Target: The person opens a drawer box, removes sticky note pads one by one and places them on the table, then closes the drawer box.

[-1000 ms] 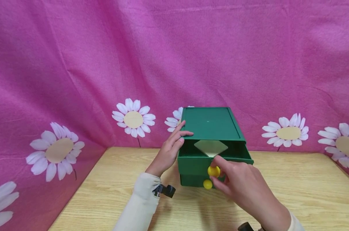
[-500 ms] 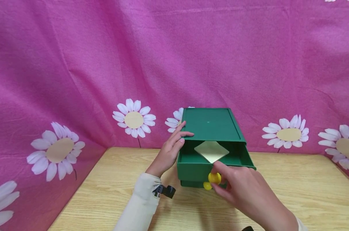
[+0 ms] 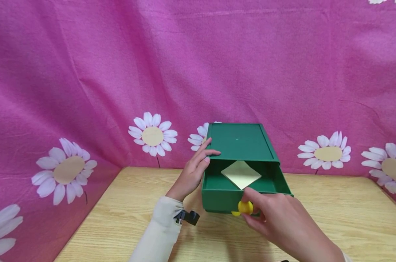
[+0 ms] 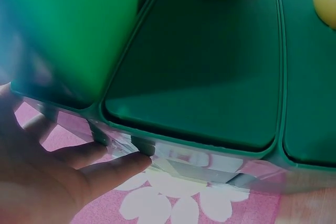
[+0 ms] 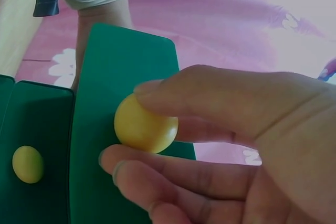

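Plainly pinching the yellow knob (image 3: 245, 207) of the top drawer (image 3: 217, 200) between thumb and fingers with the right hand (image 3: 283, 214). Resting the left hand (image 3: 191, 174), fingers extended, against the left side and top edge of the green cabinet (image 3: 237, 142). Drawn part-way out toward the person, front and knob facing that way, sides running straight back into the cabinet; longest dimension hard to judge at this slant. Lying inside the drawer: pale square (image 3: 241, 174), turned like a diamond, one corner aimed at the drawer front just beside the right fingertips, too equal-sided for any clear long axis. Closed beneath: two lower drawers (image 4: 199, 66). Standing on the wooden table (image 3: 119, 218), before the pink daisy cloth (image 3: 217, 54).
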Demonstrator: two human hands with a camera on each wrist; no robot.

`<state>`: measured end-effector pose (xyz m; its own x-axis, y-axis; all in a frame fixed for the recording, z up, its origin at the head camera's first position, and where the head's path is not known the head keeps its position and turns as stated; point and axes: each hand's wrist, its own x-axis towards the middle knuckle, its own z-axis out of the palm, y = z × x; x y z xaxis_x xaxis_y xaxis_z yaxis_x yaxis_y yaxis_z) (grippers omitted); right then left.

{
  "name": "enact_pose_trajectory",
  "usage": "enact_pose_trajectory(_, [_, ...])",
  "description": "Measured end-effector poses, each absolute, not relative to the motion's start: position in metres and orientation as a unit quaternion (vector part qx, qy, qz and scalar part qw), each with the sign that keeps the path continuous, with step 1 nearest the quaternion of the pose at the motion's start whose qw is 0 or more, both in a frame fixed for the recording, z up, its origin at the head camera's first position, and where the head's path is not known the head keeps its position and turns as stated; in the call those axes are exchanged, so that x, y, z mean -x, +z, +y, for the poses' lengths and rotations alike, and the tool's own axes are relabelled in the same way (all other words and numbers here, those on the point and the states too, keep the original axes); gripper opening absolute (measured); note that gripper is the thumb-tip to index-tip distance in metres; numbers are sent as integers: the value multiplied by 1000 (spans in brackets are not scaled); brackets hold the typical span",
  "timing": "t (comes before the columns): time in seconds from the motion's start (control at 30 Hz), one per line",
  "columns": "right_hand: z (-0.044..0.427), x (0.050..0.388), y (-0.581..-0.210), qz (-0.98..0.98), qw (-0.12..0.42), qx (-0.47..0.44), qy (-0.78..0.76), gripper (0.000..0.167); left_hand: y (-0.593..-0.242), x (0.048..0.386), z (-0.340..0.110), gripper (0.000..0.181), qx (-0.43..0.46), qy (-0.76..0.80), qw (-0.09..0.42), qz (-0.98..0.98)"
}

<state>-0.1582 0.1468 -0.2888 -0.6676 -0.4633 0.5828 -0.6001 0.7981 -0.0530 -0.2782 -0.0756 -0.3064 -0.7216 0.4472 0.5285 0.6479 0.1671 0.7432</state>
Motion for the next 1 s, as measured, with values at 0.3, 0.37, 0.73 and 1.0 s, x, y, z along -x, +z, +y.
enact_pose_trajectory(0.3, [149,153,-289,-903,268,-313,118,37,-307,277,-76,33,361,-537,94,-756])
enact_pose_trajectory(0.37, [149,152,-289,-903,265,-317,119,36,-307,277,-76,33,361,-539,94,-755])
enact_pose_trajectory(0.73, [149,147,-288,-913,224,-315,134,34,-308,278,-76,34,362,-537,95,-756])
enact_pose_trajectory(1.0, [150,146,-289,-919,200,-308,140,31,-308,278,-75,34,361,-538,97,-756])
